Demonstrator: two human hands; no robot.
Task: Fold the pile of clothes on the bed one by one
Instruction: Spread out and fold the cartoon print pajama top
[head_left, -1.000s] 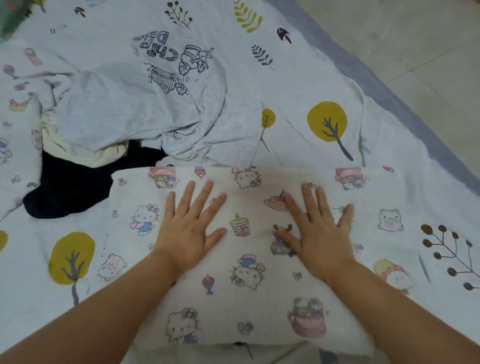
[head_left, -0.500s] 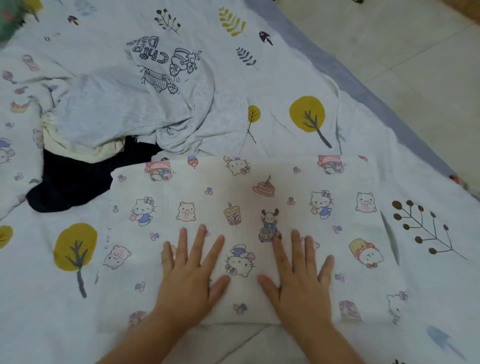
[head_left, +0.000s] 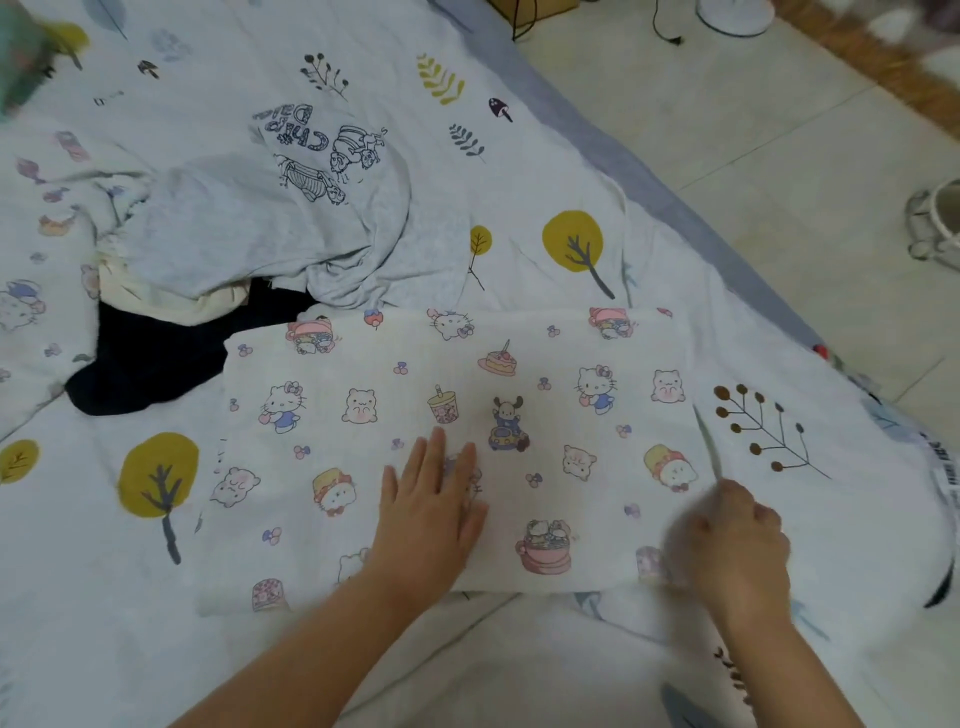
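Note:
A white cartoon-print cloth (head_left: 519, 395) lies folded into a wide rectangle on the bed in front of me. My left hand (head_left: 431, 504) rests flat on its middle, fingers straight and together. My right hand (head_left: 727, 540) is blurred at the cloth's lower right edge, with its fingers curled round that edge. Behind the cloth to the left sits the pile: a grey printed shirt (head_left: 249, 228) on top, a cream garment (head_left: 171, 306) under it, and a dark navy garment (head_left: 156, 358) at the bottom, partly covered.
The bed sheet (head_left: 104, 571) is white with yellow trees and twigs. The bed's grey edge (head_left: 649, 182) runs diagonally at the right, with tiled floor (head_left: 779, 156) beyond it. A white pot (head_left: 940, 223) and a cable (head_left: 665, 26) are on the floor.
Both hands slid toward me over the cloth. Then my right hand left the middle and went to the cloth's right edge, curling its fingers there. My left hand stays flat.

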